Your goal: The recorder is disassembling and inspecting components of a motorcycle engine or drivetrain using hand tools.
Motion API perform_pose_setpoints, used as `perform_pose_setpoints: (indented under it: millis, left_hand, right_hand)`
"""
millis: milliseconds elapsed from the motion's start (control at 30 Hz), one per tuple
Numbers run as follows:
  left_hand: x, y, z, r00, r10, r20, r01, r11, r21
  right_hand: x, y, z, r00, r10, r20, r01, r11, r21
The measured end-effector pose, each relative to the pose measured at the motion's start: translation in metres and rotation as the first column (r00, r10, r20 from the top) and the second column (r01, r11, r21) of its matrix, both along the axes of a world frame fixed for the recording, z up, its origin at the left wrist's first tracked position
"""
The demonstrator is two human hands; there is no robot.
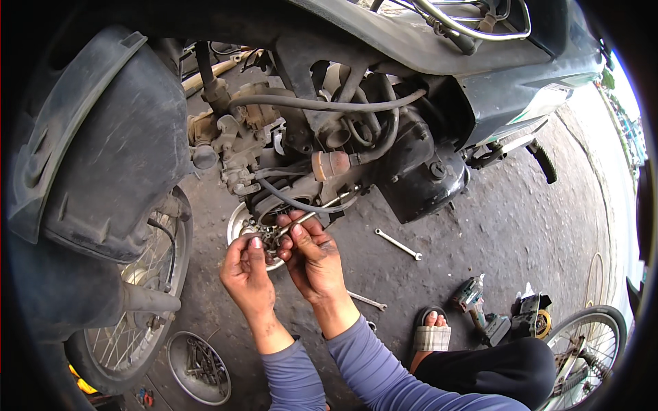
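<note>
Both my hands work close together below a motorcycle engine (274, 137). My right hand (312, 264) is closed around a slim metal rod (305, 218) that slants up to the right, past a black hose. Its exact kind is not clear. My left hand (250, 277) is pinched beside it, thumb against fingers; what it grips is too small and dark to name. Behind my fingers lies a pale round dish (236, 222) with small metal parts, partly hidden by my hands.
An open-end wrench (397, 244) lies right of my hands, and another wrench (368, 301) nearer. A bowl of tools (199, 368) stands at lower left. A cordless drill (482, 312) rests by my sandaled foot (433, 329). The motorcycle's front wheel (140, 301) is at left.
</note>
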State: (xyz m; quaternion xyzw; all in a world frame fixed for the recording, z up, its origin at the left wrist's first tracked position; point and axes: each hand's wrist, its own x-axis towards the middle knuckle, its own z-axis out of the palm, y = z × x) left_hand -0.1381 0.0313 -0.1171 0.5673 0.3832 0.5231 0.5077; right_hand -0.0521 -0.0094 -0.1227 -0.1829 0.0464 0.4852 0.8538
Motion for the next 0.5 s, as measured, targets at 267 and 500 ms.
perform_pose_setpoints:
  millis: [267,500]
  left_hand:
    - [0.0034,-0.0011,0.0043,0.999,0.018,0.026,-0.02,0.998,0.059]
    - [0.003,-0.0013,0.0059,0.992,0.094,0.078,-0.099,0.994,0.054]
  right_hand:
    - [0.0018,-0.0003,0.0005,1.0,-0.006,-0.001,0.006,1.0,0.009]
    - [0.0032,-0.0013,0.0005,1.0,-0.001,-0.011,0.001,0.999,0.032]
